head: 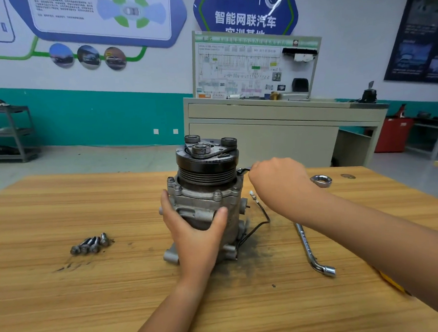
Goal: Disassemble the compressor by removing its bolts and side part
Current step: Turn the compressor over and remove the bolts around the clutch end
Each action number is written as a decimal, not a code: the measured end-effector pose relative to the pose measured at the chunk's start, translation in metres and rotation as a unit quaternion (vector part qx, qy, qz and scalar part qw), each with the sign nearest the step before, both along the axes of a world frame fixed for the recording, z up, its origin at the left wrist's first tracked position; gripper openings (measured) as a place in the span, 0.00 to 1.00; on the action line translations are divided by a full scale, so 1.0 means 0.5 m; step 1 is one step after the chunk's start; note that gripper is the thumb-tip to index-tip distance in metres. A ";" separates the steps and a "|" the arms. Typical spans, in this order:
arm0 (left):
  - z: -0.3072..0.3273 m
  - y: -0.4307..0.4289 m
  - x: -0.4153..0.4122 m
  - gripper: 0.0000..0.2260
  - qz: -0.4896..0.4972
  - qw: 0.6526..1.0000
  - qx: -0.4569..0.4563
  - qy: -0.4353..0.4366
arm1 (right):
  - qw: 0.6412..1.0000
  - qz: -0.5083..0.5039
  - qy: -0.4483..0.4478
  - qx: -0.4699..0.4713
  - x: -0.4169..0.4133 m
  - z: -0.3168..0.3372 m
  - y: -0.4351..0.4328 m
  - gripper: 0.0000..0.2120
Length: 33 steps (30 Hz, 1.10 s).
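Compressor (206,192) stands upright on the table (62,214), the left hand (196,231) wrapped round its body while the right hand (278,182) clenches a wrench (244,170) at its upper flange. A hard pull could slip the wrench off or tip the compressor.

The compressor (206,189) stands upright mid-table (67,303) and blocks the centre. The left hand (196,234) wraps its near face, closing off the front. The right hand (278,185) grips a spanner (244,170) at the compressor's right flank, and its forearm bars the stretch from there to the near right corner. A wire (263,214) loops beside the base, a socket wrench (310,250) lies nearer the edge, and a steel ring (321,180) sits just past the wrist. To the left, a cluster of bolts (89,244) lies well apart from the compressor, with open wood between. A hand could come in from the near left corner, the left edge and the far left.
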<state>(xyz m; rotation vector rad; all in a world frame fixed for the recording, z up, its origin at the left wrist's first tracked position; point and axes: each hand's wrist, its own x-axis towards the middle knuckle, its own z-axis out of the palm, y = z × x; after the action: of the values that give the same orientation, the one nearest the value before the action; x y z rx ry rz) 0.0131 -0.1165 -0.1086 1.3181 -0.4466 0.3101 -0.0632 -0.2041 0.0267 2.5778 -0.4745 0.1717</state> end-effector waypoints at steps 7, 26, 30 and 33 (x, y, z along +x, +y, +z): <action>-0.002 0.018 0.020 0.43 -0.007 0.999 0.026 -0.024 | 0.999 0.028 0.010 -0.036 -0.008 -0.001 -0.029 0.11; -0.013 0.028 0.105 0.29 -0.104 0.995 0.009 0.003 | 0.984 0.144 -0.075 -0.079 0.067 -0.046 -0.178 0.15; -0.012 0.029 0.101 0.33 -0.111 0.994 0.006 0.014 | 0.977 0.174 -0.114 -0.045 0.107 -0.058 -0.170 0.17; -0.011 0.030 0.098 0.32 -0.107 0.994 0.009 0.013 | 0.962 0.171 -0.211 0.042 0.059 -0.051 -0.170 0.18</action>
<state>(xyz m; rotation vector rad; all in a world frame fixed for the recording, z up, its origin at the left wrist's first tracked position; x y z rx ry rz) 0.0621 -0.1016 -0.1143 1.2774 -0.5644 0.1101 -0.0338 -0.2889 0.0012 2.6897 -0.1762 0.8495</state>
